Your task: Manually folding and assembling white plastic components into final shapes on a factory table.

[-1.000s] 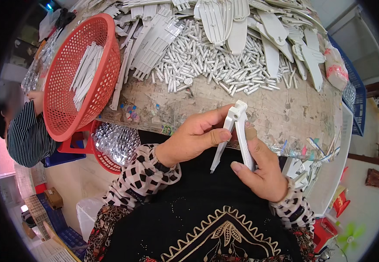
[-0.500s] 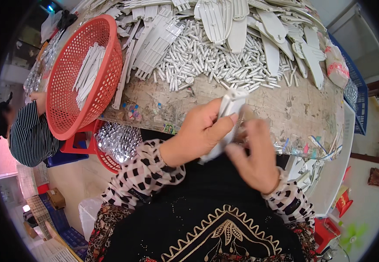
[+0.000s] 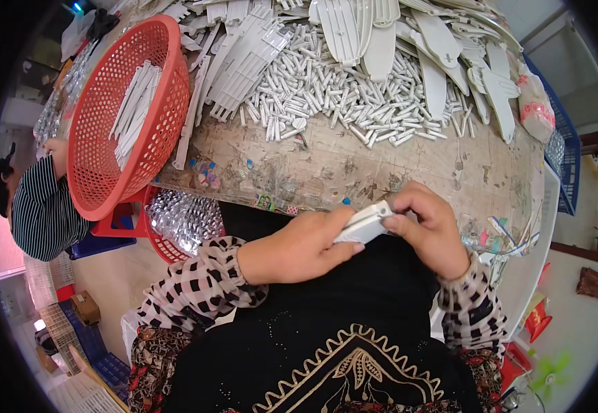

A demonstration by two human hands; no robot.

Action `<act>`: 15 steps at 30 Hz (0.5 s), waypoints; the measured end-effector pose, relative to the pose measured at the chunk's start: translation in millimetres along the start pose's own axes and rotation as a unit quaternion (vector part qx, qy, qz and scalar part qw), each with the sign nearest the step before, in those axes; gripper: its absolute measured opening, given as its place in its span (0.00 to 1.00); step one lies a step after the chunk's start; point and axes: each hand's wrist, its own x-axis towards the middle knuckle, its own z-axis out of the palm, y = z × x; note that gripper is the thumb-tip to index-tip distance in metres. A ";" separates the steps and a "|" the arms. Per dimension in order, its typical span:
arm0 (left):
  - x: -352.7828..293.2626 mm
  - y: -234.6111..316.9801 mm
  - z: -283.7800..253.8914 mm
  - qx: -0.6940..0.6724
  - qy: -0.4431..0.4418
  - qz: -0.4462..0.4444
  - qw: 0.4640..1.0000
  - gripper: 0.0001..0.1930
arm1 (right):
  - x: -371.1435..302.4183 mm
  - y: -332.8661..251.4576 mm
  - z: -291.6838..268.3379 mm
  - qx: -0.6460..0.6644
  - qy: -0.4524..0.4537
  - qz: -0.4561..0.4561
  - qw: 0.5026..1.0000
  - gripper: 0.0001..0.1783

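A white plastic part (image 3: pixel 357 233), long and grooved, is gripped in my left hand (image 3: pixel 289 249) just off the near edge of the table. It lies tilted, with its blunt end up to the right. My right hand (image 3: pixel 431 226) closes thumb and fingers at that end; whether a small piece sits between them is hidden. Beyond my hands, a heap of small white pegs (image 3: pixel 340 96) covers part of the worn wooden table (image 3: pixel 299 168). Flat, rounded white parts (image 3: pixel 436 41) are piled behind the pegs, and slatted white panels (image 3: pixel 251 62) lie to their left.
An orange-red perforated basket (image 3: pixel 175 103) holding white strips leans at the table's left edge. Beneath it are a red stool (image 3: pixel 114 230) and shiny silver pieces (image 3: pixel 185 220) in a red basket. A person in a striped top (image 3: pixel 41 213) is at far left. Right stands a white bin (image 3: pixel 545 227).
The white part has tipped from nearly upright to a flatter slant and come lower. My right hand, blurred beside it before, has moved up and right to its end and closed there.
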 end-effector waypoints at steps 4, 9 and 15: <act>-1.3 -6.6 -16.6 0.052 0.033 -0.033 0.998 0.17 | 38.3 22.4 -14.4 -0.019 0.055 -0.010 0.998 0.06; 7.0 -7.8 -38.0 0.190 0.062 -0.054 0.978 0.15 | 76.1 23.4 -18.5 -0.453 0.086 -0.208 0.863 0.08; 14.5 2.5 -41.7 0.292 0.042 -0.073 0.953 0.14 | 95.8 31.1 2.4 -0.477 0.097 -0.188 0.853 0.08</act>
